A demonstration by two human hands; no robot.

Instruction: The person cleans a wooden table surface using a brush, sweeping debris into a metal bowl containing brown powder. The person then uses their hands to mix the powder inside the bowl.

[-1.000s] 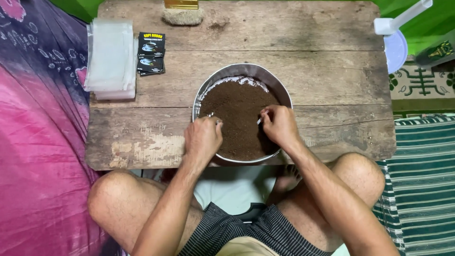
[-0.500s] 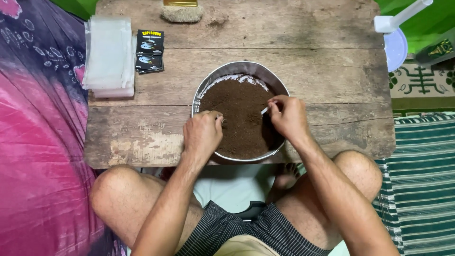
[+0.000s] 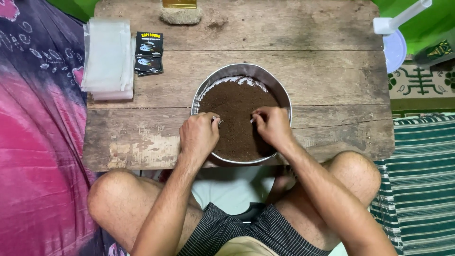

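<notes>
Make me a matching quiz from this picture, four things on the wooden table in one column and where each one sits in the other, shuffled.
Things:
1. metal bowl of brown powder
2. stack of clear plastic bags
3. small black packets
4. left hand

Places:
A. at the table's far left edge
B. just right of the clear bags
C. over the bowl's left rim
D. middle of the table, at the near edge

Pairs: 1-D, 2-A, 3-B, 4-C

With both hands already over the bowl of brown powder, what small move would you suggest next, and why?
Probably dip the right hand a little lower, so the small pale thing in its fingertips meets the brown powder. Both hands hover over the metal bowl, the left hand pinching something small at the near rim; what either holds is too small to tell. The clear bags lie untouched.
</notes>
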